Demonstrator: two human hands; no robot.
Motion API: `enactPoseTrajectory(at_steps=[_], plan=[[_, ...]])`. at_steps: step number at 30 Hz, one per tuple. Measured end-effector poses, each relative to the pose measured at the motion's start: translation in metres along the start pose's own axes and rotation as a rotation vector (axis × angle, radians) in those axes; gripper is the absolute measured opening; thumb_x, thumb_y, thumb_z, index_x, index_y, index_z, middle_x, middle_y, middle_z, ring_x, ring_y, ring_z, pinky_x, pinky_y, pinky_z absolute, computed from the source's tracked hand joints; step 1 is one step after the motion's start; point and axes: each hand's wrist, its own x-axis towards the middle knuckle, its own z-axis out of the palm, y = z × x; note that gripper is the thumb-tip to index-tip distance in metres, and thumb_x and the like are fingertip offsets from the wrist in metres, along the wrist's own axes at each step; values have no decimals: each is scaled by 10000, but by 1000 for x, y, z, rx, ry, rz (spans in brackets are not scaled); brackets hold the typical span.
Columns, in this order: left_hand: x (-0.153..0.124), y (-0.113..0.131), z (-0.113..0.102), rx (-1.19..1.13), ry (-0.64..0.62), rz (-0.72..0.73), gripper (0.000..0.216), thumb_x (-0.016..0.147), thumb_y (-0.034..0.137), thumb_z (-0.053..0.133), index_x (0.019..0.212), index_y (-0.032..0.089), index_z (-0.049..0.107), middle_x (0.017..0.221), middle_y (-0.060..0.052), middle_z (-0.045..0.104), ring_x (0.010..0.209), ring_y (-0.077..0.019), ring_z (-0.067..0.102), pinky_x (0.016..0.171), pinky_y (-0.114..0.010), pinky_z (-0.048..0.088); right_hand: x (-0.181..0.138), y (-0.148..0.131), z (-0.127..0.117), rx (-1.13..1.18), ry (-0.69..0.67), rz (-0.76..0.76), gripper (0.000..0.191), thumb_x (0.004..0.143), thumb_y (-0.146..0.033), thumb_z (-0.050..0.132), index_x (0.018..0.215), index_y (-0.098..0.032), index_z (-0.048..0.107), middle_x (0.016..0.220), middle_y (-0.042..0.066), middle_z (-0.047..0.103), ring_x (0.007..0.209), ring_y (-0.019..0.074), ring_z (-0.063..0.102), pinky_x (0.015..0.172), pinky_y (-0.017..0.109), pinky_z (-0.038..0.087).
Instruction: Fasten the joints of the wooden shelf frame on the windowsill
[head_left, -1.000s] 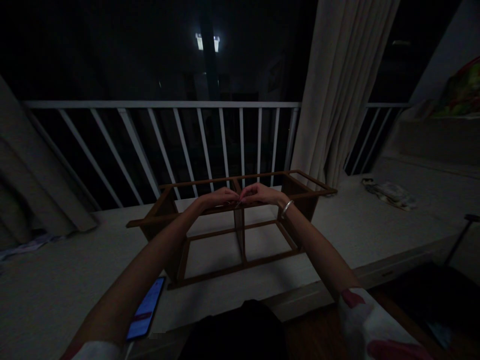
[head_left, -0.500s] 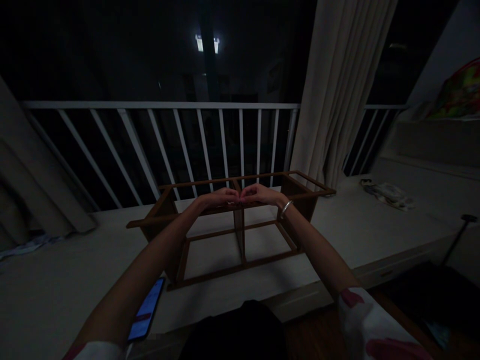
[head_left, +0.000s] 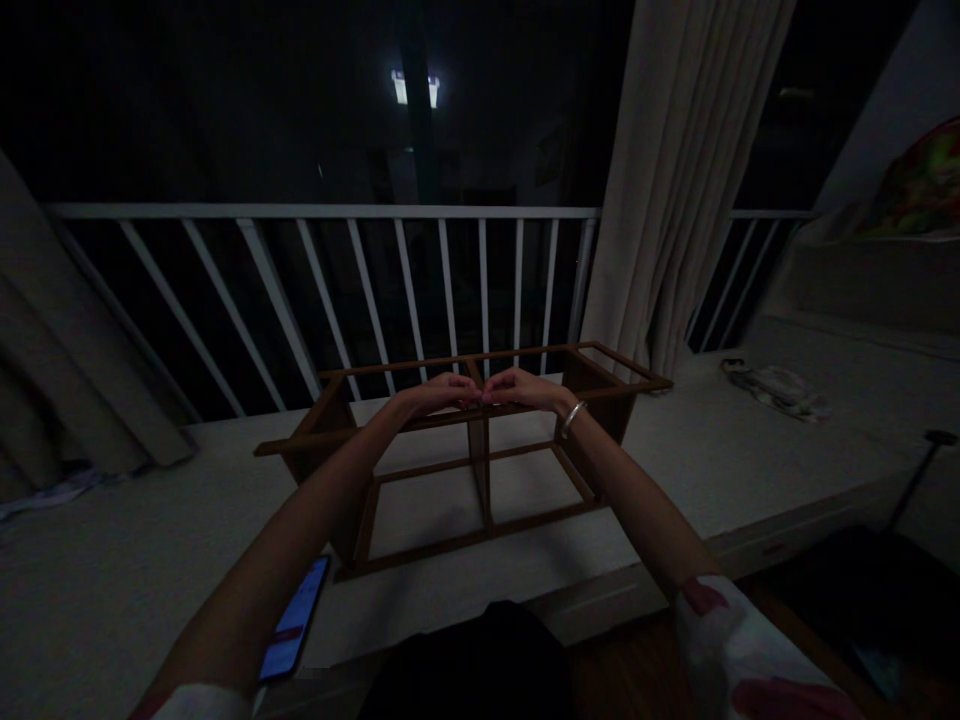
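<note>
A brown wooden frame (head_left: 486,480), like a small shelf unit lying on its side, rests on the white ledge (head_left: 675,470). Over the middle of its near upper rail, where the centre divider meets it, my left hand (head_left: 448,391) and my right hand (head_left: 517,388) come together. The fingertips of both are pinched close and almost touch. Whatever they pinch is too small and dark to make out. A silver bangle (head_left: 572,417) circles my right wrist.
Beside the frame's near left corner, partly behind my left forearm, lies a phone (head_left: 296,620) with its screen lit. White railing (head_left: 442,290) and dark glass stand behind. A curtain (head_left: 660,200) hangs at the right, near a crumpled cloth (head_left: 780,388).
</note>
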Motion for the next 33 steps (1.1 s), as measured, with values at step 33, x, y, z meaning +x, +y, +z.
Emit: enactPoseTrajectory(at_steps=[33], plan=[[3,-1,4,239,125,29,366,639,472,591,744,126,532,597,30,475,542,-67,431,509,-197,335,5,2,1,-34,208,70,506,555,-371,712,979,-162,533,871,18,560,630,60,463,476,172,324]])
